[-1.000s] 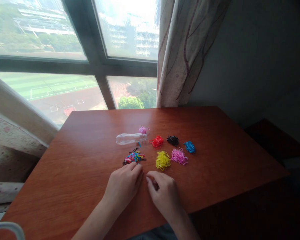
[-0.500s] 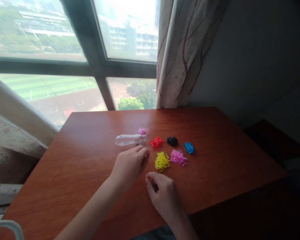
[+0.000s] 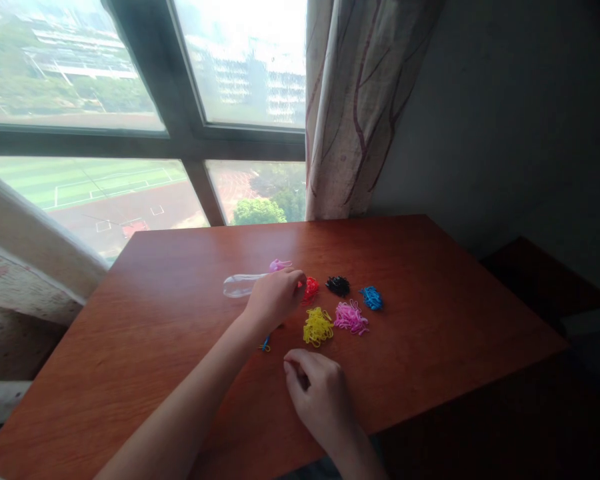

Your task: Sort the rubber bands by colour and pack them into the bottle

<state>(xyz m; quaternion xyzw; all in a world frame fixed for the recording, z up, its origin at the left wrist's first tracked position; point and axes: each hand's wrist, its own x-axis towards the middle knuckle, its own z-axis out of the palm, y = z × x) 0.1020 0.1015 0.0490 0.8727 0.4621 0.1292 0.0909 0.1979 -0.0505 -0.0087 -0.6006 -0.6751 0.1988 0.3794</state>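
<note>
My left hand [image 3: 279, 293] reaches across the table to the pile of red rubber bands [image 3: 311, 289]. Its fingers are curled together at the pile's left edge, and what they pinch is hidden. Near the front, my right hand [image 3: 320, 390] is closed with thumb and forefinger pressed together; anything between them is too small to name. Yellow rubber bands [image 3: 318, 327] lie just beyond it, with pink ones [image 3: 351, 317] to their right. A few blue and yellow bands [image 3: 265, 345] lie beside my left forearm.
Behind my left hand lies a clear plastic bottle [image 3: 237, 286], partly covered, near a pink piece with a loop [image 3: 279, 265]. Black bands [image 3: 338, 286] and blue bands [image 3: 372, 298] form piles at the right. The wooden table [image 3: 430, 320] meets a window and curtain [image 3: 350, 133].
My left hand has moved right and forward, from beside the bottle to the red bands. The small blue and yellow bands have come into sight. My right hand keeps its pinch.
</note>
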